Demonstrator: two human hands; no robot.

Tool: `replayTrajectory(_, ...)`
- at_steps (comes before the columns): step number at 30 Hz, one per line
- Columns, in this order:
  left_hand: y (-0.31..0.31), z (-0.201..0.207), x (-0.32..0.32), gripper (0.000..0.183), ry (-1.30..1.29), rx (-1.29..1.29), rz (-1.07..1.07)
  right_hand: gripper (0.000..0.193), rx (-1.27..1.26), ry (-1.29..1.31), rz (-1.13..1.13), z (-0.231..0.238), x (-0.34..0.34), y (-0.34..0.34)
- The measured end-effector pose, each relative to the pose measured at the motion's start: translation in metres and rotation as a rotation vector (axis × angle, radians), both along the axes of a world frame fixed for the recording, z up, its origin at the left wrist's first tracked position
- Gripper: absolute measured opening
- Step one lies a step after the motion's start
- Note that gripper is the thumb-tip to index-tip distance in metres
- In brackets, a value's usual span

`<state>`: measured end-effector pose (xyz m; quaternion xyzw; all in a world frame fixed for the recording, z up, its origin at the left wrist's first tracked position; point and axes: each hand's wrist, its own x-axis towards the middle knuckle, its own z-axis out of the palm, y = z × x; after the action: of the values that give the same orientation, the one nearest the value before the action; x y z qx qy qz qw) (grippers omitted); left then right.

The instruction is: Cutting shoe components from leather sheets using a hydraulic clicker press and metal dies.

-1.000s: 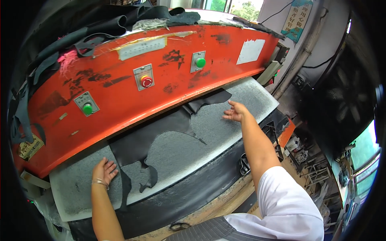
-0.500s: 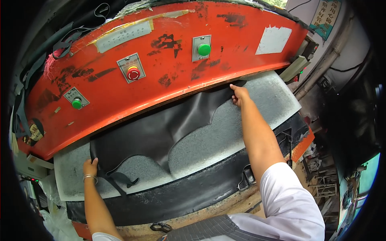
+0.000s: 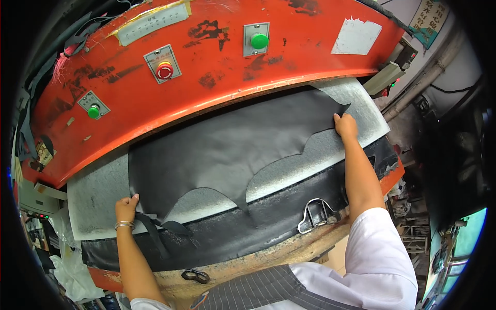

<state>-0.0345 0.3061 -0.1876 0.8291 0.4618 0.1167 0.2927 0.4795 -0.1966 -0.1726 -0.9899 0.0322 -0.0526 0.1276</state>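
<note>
A black leather sheet with a scalloped near edge lies spread over the grey cutting board. My left hand pinches its lower left edge, thumb on top. At the right end, my right hand grips the sheet beside a pointed corner. Narrow black offcut strips hang near my left hand over the board's front edge. The sheet's far side runs back beneath the red press beam, where part of it is hidden.
The beam carries two green buttons and a red stop button. On the black front ledge rests a metal cutting die. A smaller dark die sits on the worn wooden edge nearer me. Clear plastic hangs at the left.
The leather sheet has come toward me and to the right, and now lies flatter, with fewer folds. Both hands have shifted right with it, still gripping. The head view has shifted slightly.
</note>
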Motion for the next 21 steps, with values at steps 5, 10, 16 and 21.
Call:
replayTrajectory(5,-0.006,-0.012,-0.01,0.053,0.046,0.07,0.071,0.049,0.036,-0.045,0.069,0.0,0.0,-0.012)
replayTrajectory(10,-0.01,-0.01,-0.04,0.044,0.088,0.131,0.064,0.051,0.103,0.087,0.446,0.021,-0.053,-0.087)
replayTrajectory(16,-0.042,0.03,-0.06,0.025,0.164,0.412,0.062,0.05,-0.071,0.135,0.602,0.031,-0.185,-0.19)
replayTrajectory(21,-0.097,0.033,-0.008,0.042,-0.117,0.536,-0.463,0.052,-0.137,-0.036,0.375,0.018,-0.222,-0.168)
